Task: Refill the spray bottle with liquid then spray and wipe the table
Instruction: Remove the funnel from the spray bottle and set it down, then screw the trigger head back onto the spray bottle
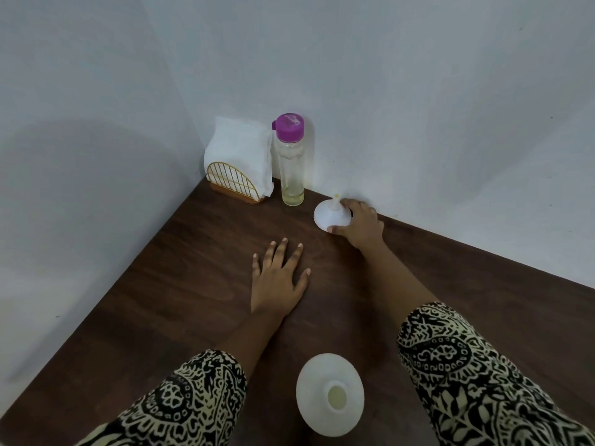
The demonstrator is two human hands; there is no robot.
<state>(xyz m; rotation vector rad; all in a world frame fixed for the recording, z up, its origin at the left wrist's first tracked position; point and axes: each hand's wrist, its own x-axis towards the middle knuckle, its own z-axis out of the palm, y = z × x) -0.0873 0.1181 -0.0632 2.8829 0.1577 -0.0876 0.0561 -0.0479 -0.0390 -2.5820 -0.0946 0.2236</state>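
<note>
Gripping funnel [331,215] in right hand [362,225], left hand [278,278] flat, wide. Flip; set spout [335,201] straight into bottle [330,394] behind hands.

Left hand [279,280] flat; right hand [360,225] grips funnel [331,216].

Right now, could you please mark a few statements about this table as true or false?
1. The right hand holds the funnel. True.
2. The left hand grips the clear bottle. False: it lies flat on the table.
3. The clear bottle's cap is on. True.
4. The white bottle is capped. False: its neck is open.
5. The napkins stand right of the clear bottle. False: they stand to its left.
</note>
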